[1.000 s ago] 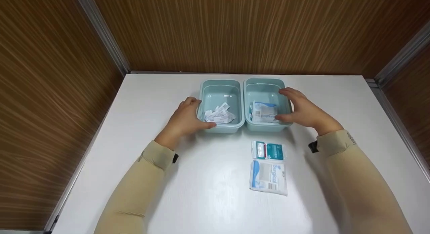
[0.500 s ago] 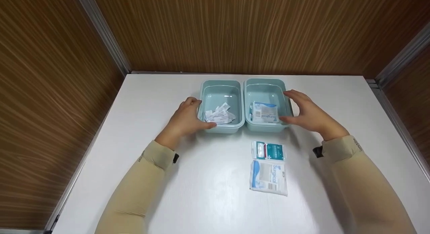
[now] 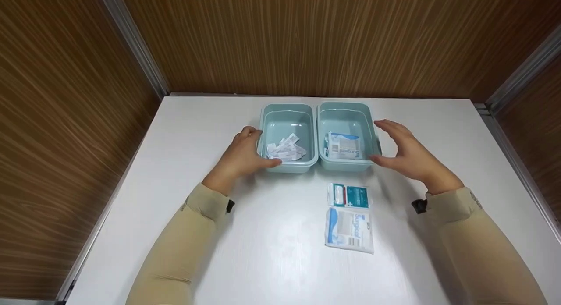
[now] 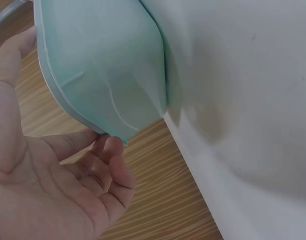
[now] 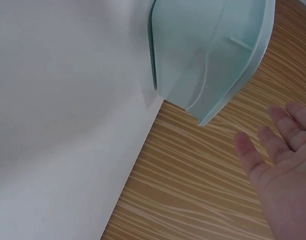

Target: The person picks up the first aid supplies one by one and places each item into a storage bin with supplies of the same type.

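Observation:
In the head view my left hand holds the left light-blue plastic bin by its outer side, thumb along the front rim and fingers at the left rim. The left wrist view shows the same hand with fingertips at the bin's rim, some fingers curled. White paper-wrapped strips lie in that bin. My right hand is spread beside the right bin, holding nothing; its fingers are apart from the rim in the right wrist view. Inside the right bin is a white-and-blue "Surgical" packet.
In front of the right bin lie a teal-and-white packet and a second white-and-blue "Surgical" packet on the white table. Wood-grain panels stand behind and at both sides. The bins stand side by side near the back edge.
My right hand has let go of the right bin's rim and drawn away to the right and towards me. My left hand and both bins stay where they were.

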### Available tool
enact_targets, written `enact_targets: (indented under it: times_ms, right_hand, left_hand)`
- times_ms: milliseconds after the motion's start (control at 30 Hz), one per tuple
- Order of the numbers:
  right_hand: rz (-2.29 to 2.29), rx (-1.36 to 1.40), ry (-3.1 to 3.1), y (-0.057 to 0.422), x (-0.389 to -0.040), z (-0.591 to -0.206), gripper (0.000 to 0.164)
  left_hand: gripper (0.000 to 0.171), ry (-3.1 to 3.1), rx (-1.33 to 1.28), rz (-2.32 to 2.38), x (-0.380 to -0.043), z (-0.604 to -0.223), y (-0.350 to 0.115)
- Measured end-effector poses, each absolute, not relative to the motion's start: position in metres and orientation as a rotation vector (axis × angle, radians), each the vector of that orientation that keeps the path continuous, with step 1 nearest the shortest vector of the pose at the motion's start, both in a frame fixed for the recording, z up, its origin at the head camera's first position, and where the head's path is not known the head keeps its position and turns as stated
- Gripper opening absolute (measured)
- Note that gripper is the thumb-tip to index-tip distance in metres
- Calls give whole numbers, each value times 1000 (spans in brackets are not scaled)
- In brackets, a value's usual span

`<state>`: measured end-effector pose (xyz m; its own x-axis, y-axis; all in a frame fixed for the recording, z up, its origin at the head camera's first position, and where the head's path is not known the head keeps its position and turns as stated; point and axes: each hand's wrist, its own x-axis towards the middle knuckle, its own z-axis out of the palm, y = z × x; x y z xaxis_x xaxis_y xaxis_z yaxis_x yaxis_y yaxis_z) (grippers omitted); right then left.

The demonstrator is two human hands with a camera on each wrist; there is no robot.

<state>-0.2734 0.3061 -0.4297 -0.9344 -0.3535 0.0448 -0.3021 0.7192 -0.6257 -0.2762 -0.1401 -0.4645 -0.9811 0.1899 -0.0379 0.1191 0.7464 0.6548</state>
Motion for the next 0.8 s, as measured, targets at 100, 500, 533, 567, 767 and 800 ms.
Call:
enact_targets:
  times_ms: [100,500,533,567,767,800]
  right_hand:
    - [-1041,-530,2835,307,-267,-428,96]
    - [-1130,-646,2875,311,-244,-428,90]
    - [-1134,-669,2881,312,-243,-429,90]
    - [-1142,-695,2885,312,-242,-430,90]
    - [-1216,-760,2874,312,-230,-433,89]
    - [-1239,-769,2866,311,-227,-434,88]
  left_hand:
    - [112,2840,246,1053,-277,-465,-140]
    - [109,2836,248,1083,-279,-467,-137]
    - [109,2834,246,1086,-279,-466,-137]
    - [108,2833,245,1085,-280,-467,-137]
    - [110,2831,225,1068,-280,-466,-136]
    - [110,2831,226,1069,-280,-466,-136]
